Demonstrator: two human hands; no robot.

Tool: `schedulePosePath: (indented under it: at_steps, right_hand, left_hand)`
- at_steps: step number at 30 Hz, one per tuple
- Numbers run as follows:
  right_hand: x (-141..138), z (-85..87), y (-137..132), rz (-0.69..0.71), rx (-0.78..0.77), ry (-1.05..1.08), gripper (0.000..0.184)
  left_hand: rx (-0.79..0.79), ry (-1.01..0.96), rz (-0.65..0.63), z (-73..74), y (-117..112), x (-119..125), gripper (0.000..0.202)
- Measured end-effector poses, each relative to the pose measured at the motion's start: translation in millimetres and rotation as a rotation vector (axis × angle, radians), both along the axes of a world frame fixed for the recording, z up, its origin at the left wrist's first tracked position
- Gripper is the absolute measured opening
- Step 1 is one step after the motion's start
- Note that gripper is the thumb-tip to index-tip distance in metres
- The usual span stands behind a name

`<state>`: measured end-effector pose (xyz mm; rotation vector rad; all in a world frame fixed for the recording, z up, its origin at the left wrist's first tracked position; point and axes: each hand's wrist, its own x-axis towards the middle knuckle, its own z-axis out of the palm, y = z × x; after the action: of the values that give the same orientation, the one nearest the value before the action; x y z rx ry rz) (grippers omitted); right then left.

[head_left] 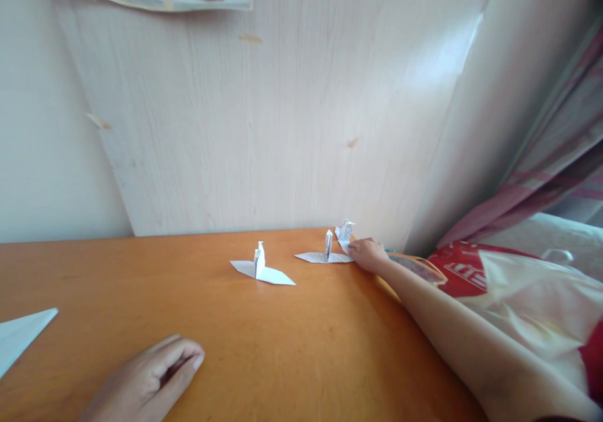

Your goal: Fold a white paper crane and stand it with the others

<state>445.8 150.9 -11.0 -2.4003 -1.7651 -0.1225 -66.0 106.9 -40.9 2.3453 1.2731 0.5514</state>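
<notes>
My right hand (370, 255) reaches out to the back right of the table, its fingers closed at the wing of a small folded paper crane (345, 230) with printing on it. The fingertips are partly hidden from me. Just left of that hand, a second printed paper crane (328, 247) stands with its wings spread flat. Farther left, a plain white paper crane (260, 264) also rests upright on its spread wings. Near the front edge my left hand (155, 375) lies curled, thumb against the index finger, with nothing visible in it.
The brown wooden table (301, 340) meets a pale wood panel (292, 127) at the back. A folded white paper (23, 337) enters from the left edge. An orange-rimmed item (421, 268) and a red and white bag (464, 274) lie beyond my right forearm.
</notes>
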Motion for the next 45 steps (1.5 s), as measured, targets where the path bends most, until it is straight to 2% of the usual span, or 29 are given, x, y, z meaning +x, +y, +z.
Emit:
schedulePosePath:
  at_steps: [5,9,17,23,32,35,38,45]
  right_hand:
    - [-4,2.8,-3,0.003,0.075,-0.019,0.038]
    - [-18,6.5,-13,0.076,0.114,-0.045,0.037]
    - [-61,5.0,-45,0.316,0.055,-0.078,0.031]
    - [-83,5.5,-64,0.360,0.047,-0.069,0.034]
    - [-78,12.3,-85,0.369,0.051,-0.059,0.032]
    - [-75,13.5,-85,0.412,-0.003,-0.065,0.032]
    - [-75,13.0,-79,0.396,-0.023,-0.070,0.036]
    - [-79,7.3,-33,0.268,-0.044,-0.068,0.042]
  left_hand:
    - [0.044,-0.052,0.005,3.0,-1,1,0.033]
    - [0.059,-0.075,0.023,9.5,-4,3,0.035]
    - [0.061,-0.083,0.012,16.9,-8,7,0.036]
    - [0.070,-0.080,0.015,20.5,-10,8,0.037]
    - [0.078,-0.065,-0.004,22.9,-10,9,0.037]
    - [0.080,-0.059,-0.006,23.4,-10,9,0.036]
    - [0.081,-0.061,-0.002,22.9,-10,8,0.035]
    - [0.053,-0.049,-0.008,15.0,-5,6,0.035]
